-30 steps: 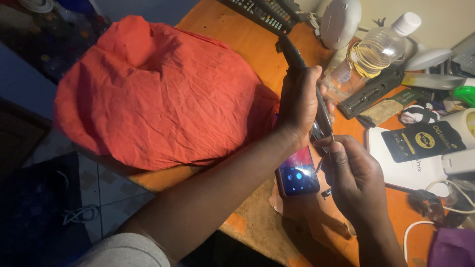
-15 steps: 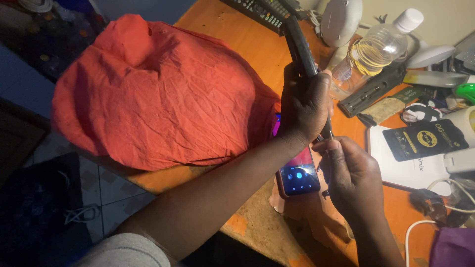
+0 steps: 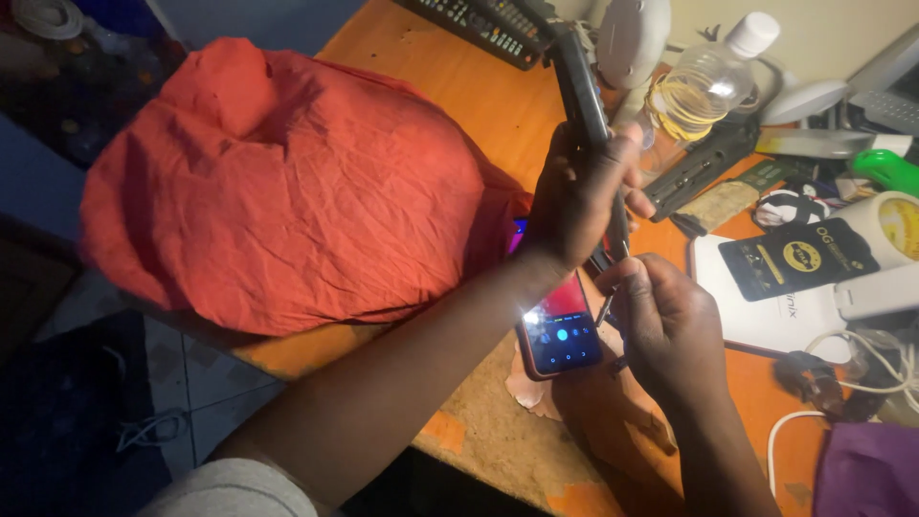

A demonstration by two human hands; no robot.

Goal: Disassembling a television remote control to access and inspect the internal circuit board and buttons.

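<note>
My left hand (image 3: 584, 191) is closed round a long black tool (image 3: 582, 86), mid-frame toward the top, its upper end pointing at the top edge. Grip sits low on the body, fingers wrapped tight. It looks stiff, hard plastic or metal, prob. light enough for one hand but top-heavy w/ so much sticking up, so I reckon holding it nearer the middle would steady it. The smooth casing could slip if my grip slackens.

My right hand (image 3: 665, 325), centre-right of the frame, is pinched shut on a thin metal bit (image 3: 607, 304) at the tool's lower tip. Can't tell exactly what the bit is, too small. It looks slim and easy to bend or drop, so a fingertip pinch close to the tip seems best.

Just below both hands a phone (image 3: 563, 335) lies on the table (image 3: 479, 105), screen lit, in a reddish case. Glass, so fragile; nothing should drop on it.

Upper left to centre: a big crumpled orange cloth (image 3: 287, 182), soft. Upper right: a clear plastic bottle (image 3: 708, 81), a remote (image 3: 479, 24) and a white box (image 3: 766, 316).
</note>
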